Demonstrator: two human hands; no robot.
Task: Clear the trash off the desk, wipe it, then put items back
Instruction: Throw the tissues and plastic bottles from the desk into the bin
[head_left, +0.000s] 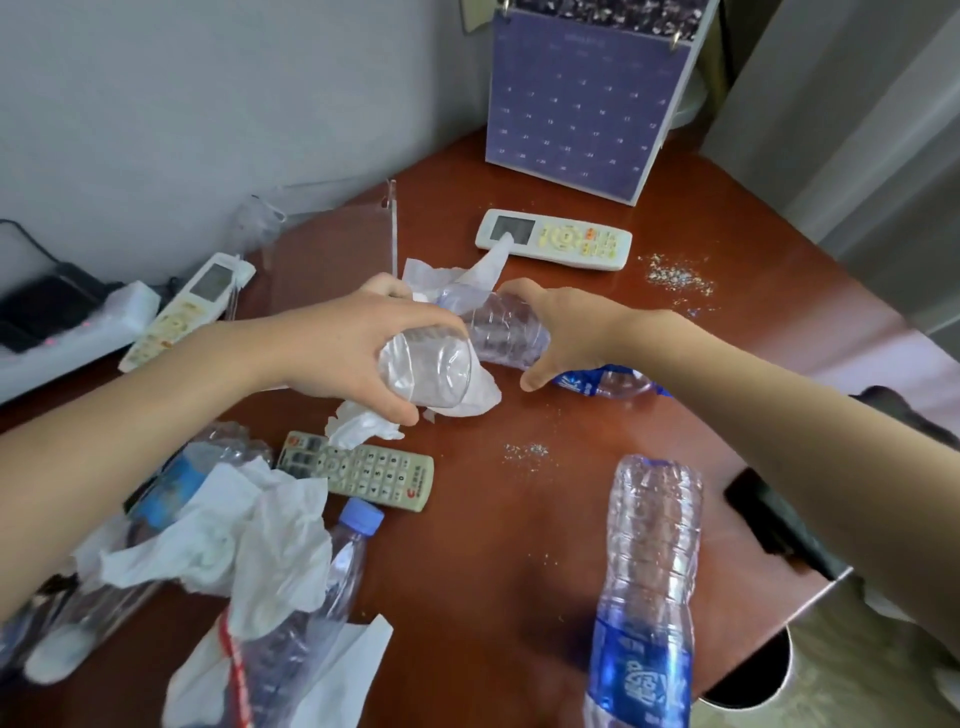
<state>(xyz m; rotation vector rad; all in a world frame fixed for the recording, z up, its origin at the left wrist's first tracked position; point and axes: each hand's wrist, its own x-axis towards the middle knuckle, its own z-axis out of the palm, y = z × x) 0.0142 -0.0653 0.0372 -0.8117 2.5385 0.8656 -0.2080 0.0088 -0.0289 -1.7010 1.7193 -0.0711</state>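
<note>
My left hand (343, 348) grips a clear empty bottle (426, 371) by its base end, held above the red-brown desk (519, 519). My right hand (566, 327) holds a second crumpled clear bottle (506, 332) just beyond it. Crumpled white tissue (457, 280) lies under and behind both hands. A blue-labelled bottle (602, 383) lies under my right wrist. Another blue-labelled bottle (644, 597) stands out at the front. Several bottles and tissues (249, 551) pile up at the front left.
A white remote (556, 240) lies in front of a purple calendar (576, 104) at the back. A grey remote (363, 470) lies mid-left; another white remote (187, 309) sits left by a power strip (62, 338). Glitter specks (675, 278) dot the desk. A bin (753, 670) stands at the lower right.
</note>
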